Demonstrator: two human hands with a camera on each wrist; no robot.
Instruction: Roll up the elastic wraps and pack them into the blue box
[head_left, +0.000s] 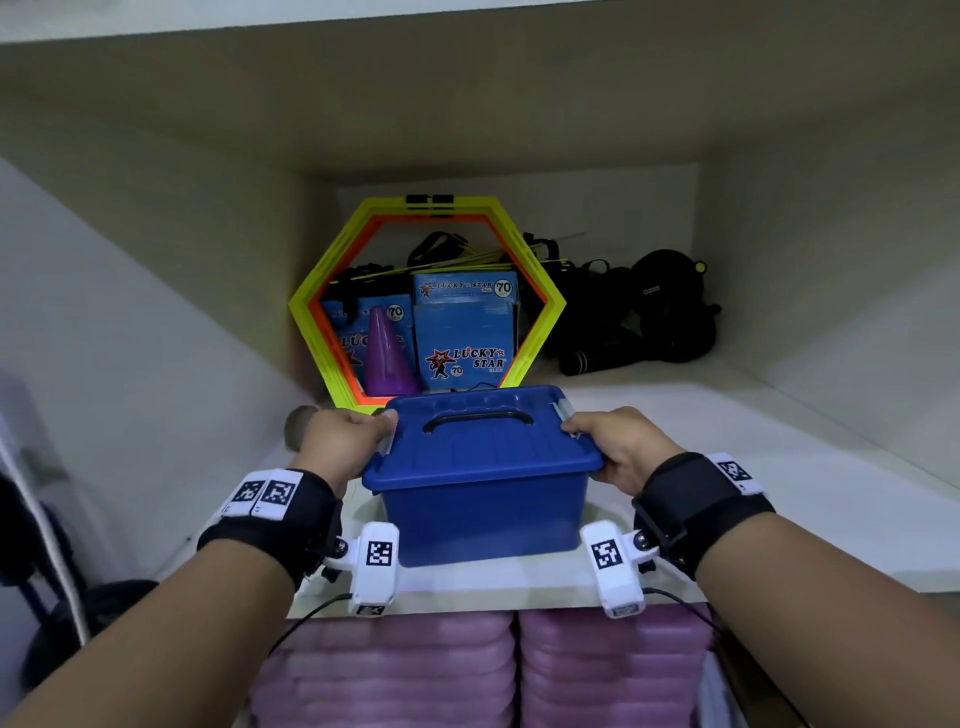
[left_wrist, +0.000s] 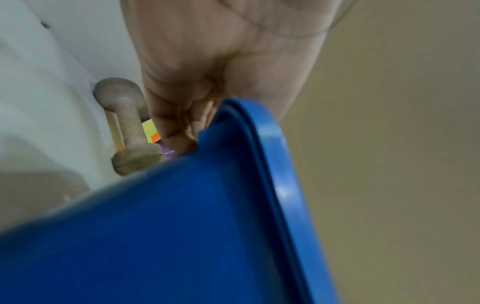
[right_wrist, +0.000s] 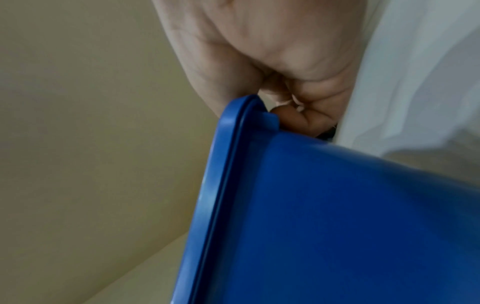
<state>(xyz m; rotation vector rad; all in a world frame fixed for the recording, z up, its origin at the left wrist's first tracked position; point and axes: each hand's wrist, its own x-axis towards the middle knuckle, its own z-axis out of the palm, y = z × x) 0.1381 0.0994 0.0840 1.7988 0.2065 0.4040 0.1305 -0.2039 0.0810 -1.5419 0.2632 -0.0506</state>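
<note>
Both hands on the blue box (head_left: 480, 499), one at each short end: left hand (head_left: 345, 441) curled round the left rim, thumb on top near the pale side latch, fingers (left_wrist: 179, 131) tucked under the lid's lip; right hand (head_left: 621, 447) likewise gripping the right rim, fingers (right_wrist: 298, 121) hooked beneath the edge. Lid (head_left: 483, 441) is on, black carry handle (head_left: 478, 420) lying flat across its top. Box sits at the front of a pale shelf (head_left: 779, 493) inside a cabinet, base near the shelf's front edge; cannot tell whether it is resting or lifted just clear. No elastic wraps to be seen; the box's contents are hidden by the lid. Just behind the box, hexagonal rings (head_left: 332, 270) in yellow and orange stand upright, framing blue "Lucky Star" cartons (head_left: 465, 332) and a purple cone (head_left: 387, 358). Black gear (head_left: 654, 312) heaped at the back right, details too dark to make out. A grey dumbbell (left_wrist: 127, 123) lies just beside the left hand, against the cabinet's left wall. Below the shelf, two stacks of pink folded mats (head_left: 405, 670). Black straps with printed markers on both wrists.
</note>
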